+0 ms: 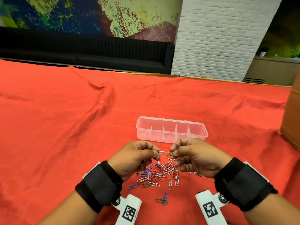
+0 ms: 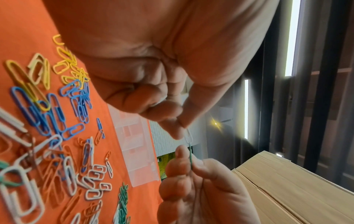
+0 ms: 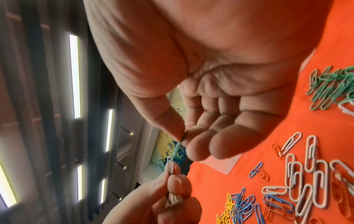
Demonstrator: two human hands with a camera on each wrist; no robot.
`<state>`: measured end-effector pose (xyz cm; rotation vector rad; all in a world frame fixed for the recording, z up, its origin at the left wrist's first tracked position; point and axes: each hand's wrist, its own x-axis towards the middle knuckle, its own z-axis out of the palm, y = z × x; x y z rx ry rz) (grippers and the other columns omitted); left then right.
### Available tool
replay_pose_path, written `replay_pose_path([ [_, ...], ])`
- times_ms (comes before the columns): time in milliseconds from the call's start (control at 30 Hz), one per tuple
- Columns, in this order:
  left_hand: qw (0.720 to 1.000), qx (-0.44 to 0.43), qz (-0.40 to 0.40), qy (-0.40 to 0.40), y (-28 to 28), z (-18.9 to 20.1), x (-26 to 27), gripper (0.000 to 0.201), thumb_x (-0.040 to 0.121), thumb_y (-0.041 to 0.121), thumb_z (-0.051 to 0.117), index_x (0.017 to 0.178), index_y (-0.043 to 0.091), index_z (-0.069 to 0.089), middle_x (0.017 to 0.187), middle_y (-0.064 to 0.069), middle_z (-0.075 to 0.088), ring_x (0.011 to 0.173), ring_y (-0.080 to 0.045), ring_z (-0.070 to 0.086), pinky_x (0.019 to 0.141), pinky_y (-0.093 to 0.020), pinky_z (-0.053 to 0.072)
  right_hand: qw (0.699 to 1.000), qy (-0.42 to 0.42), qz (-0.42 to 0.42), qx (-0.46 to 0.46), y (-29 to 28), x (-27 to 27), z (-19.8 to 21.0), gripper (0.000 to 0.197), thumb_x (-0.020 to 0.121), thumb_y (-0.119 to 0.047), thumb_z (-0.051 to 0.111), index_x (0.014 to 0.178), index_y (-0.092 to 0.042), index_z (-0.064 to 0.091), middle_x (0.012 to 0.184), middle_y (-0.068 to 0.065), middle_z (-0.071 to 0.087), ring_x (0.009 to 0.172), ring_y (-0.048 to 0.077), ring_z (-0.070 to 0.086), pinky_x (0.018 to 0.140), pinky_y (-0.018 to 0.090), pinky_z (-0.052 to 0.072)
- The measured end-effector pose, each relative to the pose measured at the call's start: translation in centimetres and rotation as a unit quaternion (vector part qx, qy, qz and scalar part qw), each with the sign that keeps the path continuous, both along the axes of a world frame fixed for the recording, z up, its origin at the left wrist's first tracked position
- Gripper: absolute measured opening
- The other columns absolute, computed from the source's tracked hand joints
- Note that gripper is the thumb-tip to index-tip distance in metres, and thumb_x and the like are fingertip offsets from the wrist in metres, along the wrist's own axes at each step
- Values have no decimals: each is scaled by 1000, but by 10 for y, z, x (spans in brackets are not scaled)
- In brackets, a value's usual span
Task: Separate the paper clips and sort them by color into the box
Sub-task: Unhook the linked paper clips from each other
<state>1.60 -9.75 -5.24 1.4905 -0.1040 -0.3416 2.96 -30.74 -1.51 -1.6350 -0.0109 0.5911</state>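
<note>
My left hand (image 1: 156,154) pinches a white paper clip (image 1: 161,152) that is linked to a green paper clip (image 1: 170,154) pinched by my right hand (image 1: 172,153). Both hands hold the pair above a loose pile of clips (image 1: 159,174) in white, blue, red, green and yellow on the red cloth. In the left wrist view the white clip (image 2: 188,136) hangs from my left hand (image 2: 182,128). In the right wrist view the green clip (image 3: 177,149) sticks out of my right hand (image 3: 182,136). The clear divided box (image 1: 172,129) stands open just beyond the hands.
A red wrinkled cloth (image 1: 65,119) covers the table. A cardboard box (image 1: 292,119) stands at the right edge. A blue and a green clip (image 1: 163,199) lie apart near me. A bunch of green clips (image 3: 333,89) lies under my right hand.
</note>
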Motion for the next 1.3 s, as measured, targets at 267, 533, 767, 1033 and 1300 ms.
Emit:
replay_pose_path([
  [267,996,66,-16,-53,1,7,-4,10,90,3,62,85,12,64,77,-1,66,73,-12,63,51,-25,50,998,-34,31,-32,2,-11,0,25,89,3,50,90,-9,73,68,1,59,58,11,55,56,26,48],
  [533,852,319,69,-409,-4,12,-12,9,84,19,63,87,28,63,89,14,64,83,-4,62,72,-22,50,995,-12,-91,49,18,-18,-10,25,89,3,47,81,-13,65,64,1,55,51,11,47,52,25,42],
  [767,771,384,70,-504,-1,23,-14,10,82,19,64,89,25,63,85,17,57,79,6,41,77,-12,35,981,20,-127,146,27,-29,-8,19,91,0,48,81,-14,58,63,1,52,50,11,47,54,27,48],
  [1033,787,366,67,-492,-3,26,-17,8,82,23,62,88,28,64,83,16,60,78,-3,54,73,-26,47,971,-6,-157,180,32,-35,-3,17,89,3,47,80,-8,55,62,4,51,49,11,46,53,28,53],
  [1300,863,323,84,-379,-12,25,-21,3,78,25,60,77,27,59,76,12,64,58,-4,58,57,-23,44,968,-69,-173,170,28,-34,0,19,88,6,46,80,-9,55,70,8,51,51,13,45,51,29,51],
])
